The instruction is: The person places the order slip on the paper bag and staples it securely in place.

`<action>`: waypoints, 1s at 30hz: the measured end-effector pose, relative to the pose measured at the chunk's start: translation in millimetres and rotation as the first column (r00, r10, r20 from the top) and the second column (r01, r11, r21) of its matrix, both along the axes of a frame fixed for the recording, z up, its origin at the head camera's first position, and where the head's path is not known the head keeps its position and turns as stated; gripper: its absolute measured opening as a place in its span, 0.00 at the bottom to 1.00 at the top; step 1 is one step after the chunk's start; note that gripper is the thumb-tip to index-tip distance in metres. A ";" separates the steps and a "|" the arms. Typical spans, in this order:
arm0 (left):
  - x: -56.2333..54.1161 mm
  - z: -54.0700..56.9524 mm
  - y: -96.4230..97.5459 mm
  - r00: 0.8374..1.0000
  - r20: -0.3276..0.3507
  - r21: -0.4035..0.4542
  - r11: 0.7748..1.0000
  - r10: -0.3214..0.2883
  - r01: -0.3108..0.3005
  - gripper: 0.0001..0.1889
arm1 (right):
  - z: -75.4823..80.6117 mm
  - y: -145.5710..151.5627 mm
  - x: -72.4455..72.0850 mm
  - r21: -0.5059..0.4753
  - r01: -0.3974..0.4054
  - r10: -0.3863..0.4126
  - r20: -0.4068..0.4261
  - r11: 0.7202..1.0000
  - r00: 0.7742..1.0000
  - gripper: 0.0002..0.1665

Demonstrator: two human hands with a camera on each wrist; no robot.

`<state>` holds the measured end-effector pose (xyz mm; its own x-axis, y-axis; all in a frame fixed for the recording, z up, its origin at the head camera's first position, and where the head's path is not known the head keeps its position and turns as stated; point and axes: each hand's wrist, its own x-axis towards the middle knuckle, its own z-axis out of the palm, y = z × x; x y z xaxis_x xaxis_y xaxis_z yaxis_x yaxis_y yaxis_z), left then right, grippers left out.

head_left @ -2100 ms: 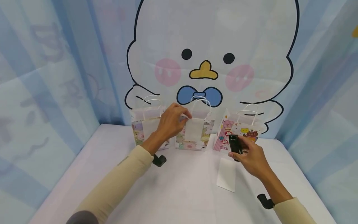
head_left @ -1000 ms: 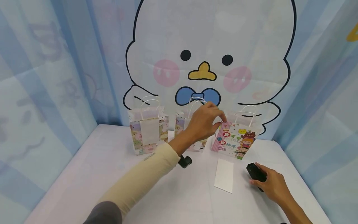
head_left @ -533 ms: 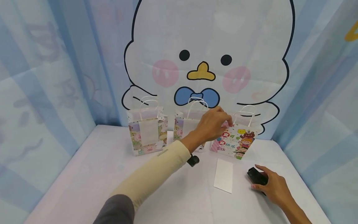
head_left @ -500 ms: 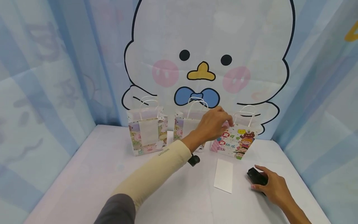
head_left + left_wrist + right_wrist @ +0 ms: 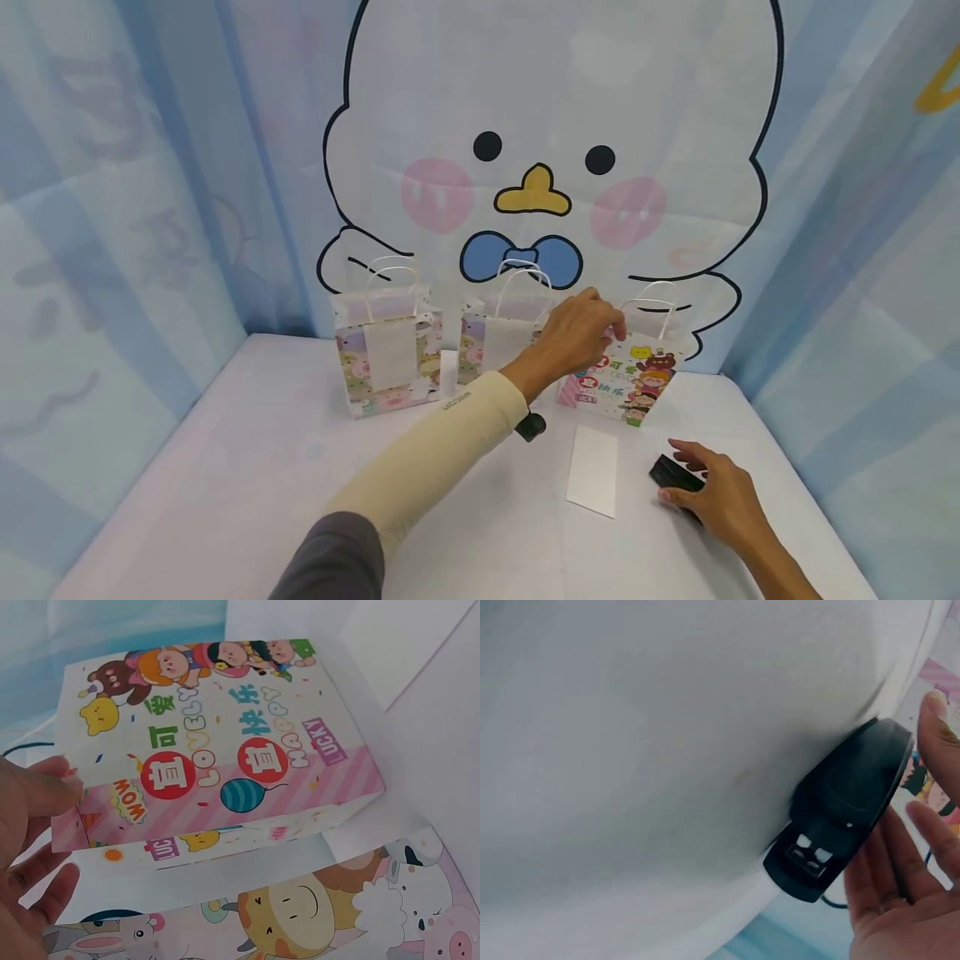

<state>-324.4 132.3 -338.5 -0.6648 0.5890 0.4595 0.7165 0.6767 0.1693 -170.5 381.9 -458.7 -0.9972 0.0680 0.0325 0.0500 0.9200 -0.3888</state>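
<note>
Three small paper gift bags with white handles stand in a row at the back of the table. My left hand (image 5: pixel 573 333) pinches the top edge of the right gift bag (image 5: pixel 626 387), a pink and white one with cartoon figures. In the left wrist view, the thumb and a finger are at that bag's rim. A black stapler (image 5: pixel 675 477) lies on the table at the right. My right hand (image 5: pixel 723 496) is around it with fingers spread; in the right wrist view the thumb stands off the stapler (image 5: pixel 847 795) and the other fingers are close beside it.
A white paper card (image 5: pixel 592 471) lies on the table in front of the right bag. The left bag (image 5: pixel 352 367) and middle bag (image 5: pixel 472 350) have white paper on their fronts. Curtains and a printed backdrop (image 5: pixel 540 100) enclose the table.
My left hand moved from the middle bag to the right bag's top edge. The right hand lowered the stapler from in front of that bag to the table, and its fingers have since loosened.
</note>
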 end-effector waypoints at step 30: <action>-1.5 -6.9 3.0 0.999 -0.021 0.048 0.998 -0.025 0.026 0.10 | -5.7 -76.1 -27.4 -0.024 -0.170 0.171 0.084 0.985 0.982 0.55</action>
<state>-325.9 135.4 -345.5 -0.6404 0.5820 0.5012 0.7368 0.6497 0.1870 -197.9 305.8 -464.3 -0.9932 -0.1036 -0.0526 -0.0736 0.9111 -0.4056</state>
